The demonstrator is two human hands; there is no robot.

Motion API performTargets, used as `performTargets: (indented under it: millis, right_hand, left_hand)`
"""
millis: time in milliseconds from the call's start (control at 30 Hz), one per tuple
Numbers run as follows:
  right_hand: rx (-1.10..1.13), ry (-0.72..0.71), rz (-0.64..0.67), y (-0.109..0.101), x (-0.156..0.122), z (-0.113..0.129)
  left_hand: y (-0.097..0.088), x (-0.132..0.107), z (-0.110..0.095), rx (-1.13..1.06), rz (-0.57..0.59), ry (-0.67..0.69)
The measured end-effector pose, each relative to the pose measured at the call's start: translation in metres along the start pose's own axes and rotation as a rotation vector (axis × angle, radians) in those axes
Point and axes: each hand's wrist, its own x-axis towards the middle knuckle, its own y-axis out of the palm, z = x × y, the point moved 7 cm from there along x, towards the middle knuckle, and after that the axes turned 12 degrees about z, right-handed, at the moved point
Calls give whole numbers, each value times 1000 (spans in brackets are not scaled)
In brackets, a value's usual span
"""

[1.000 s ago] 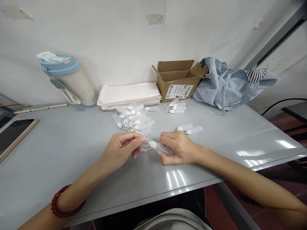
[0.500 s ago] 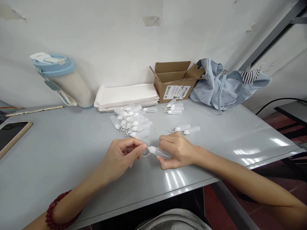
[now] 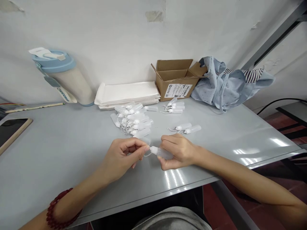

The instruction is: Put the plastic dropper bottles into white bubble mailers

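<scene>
My right hand (image 3: 178,151) is wrapped round a small clear plastic dropper bottle (image 3: 161,152) that lies sideways, its white tip pointing left. My left hand (image 3: 123,158) pinches at that tip with thumb and forefinger, on the small cap or its tether loop; the piece is too small to name. Both hands hover just above the grey table (image 3: 59,153) near its front edge. A pile of several similar bottles (image 3: 133,120) lies just beyond my hands. Two more bottles (image 3: 188,128) lie to the right of it, and a small cluster of bottles (image 3: 175,107) sits near the box.
A blue-lidded tumbler (image 3: 64,78) stands at the back left. A stack of white bags (image 3: 127,94), an open cardboard box (image 3: 176,80) and bunched blue cloth (image 3: 227,83) line the wall. A phone (image 3: 11,132) lies at the left edge.
My left hand's pinch has closed in on the bottle's tip; the bottle and right hand have barely moved. The view has shifted slightly.
</scene>
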Motion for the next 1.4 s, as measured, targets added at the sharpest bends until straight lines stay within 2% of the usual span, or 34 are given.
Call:
performTargets:
  millis: [267,467,533,600,700,800,900,1033,1233,1400]
  right_hand:
    - [74,79,18,-7,4,-11]
    - [83,106,128,2,3,-18]
    - [92,141,167,2,3,-25]
    - [100,199,203,-2,2,-36]
    - [84,332,241,-13,-6,-61]
    - [58,502,281,-23,-19,-90]
    - [82,644,372,-28,-34,-117]
    - [210,734,517,-33,-50,-138]
    - [401,725,644,-37,-61,-143]
    - [454,688,684,-33,-59,-141]
  left_hand:
    - [-14,-1,-11,68,-167,117]
    - [-16,3,-14,122,-75,69]
    - [-22,3,-16,120,-89,49]
    - [-33,1,-18,117,-166,31]
    - [-53,-3,-15,98,-343,-6]
    - [-63,-2,-6,124,-394,-68]
    - [-62,4,3,188,-314,-125]
    - [-56,7,4,292,-274,-141]
    - [-44,2,-6,457,-288,-74]
    - [-33,2,-10,591,-282,20]
